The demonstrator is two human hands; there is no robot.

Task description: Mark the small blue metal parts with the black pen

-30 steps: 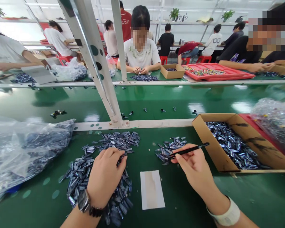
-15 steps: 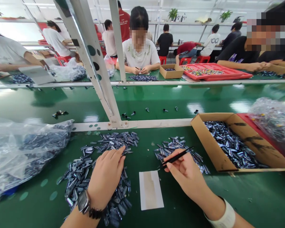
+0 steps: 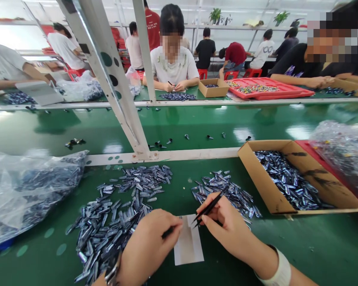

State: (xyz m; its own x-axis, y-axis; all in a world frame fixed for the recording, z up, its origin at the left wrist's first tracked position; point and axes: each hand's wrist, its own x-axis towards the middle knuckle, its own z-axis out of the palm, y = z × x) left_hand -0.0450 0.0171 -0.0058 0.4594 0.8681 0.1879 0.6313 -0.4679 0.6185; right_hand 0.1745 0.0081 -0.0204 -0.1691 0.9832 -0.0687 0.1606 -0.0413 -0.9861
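Observation:
My left hand (image 3: 152, 242), with a watch at the wrist, is pinched at the upper left edge of a small white card (image 3: 188, 244); something tiny and greyish shows at its fingertips, too small to name. Black tweezers (image 3: 209, 206) are held in my right hand (image 3: 226, 222), their tips over the card's upper right part. Left of the card spreads a large pile of small dark blue-grey pieces (image 3: 98, 226), partly hidden by my left hand. A smaller pile of similar pieces (image 3: 223, 184) lies behind my right hand.
A cardboard box (image 3: 256, 186) of shiny pieces stands at the right, beside a clear bag (image 3: 343, 155). Another plastic bag (image 3: 26, 194) lies left. A white post (image 3: 119, 87) rises from the rail (image 3: 197, 153). Beyond the green belt (image 3: 181, 123), people sit at a table.
My left hand has moved from the pile toward the card, its fingers now pinched together. The tweezers have shifted slightly left and down, over the card. The view has shifted a little.

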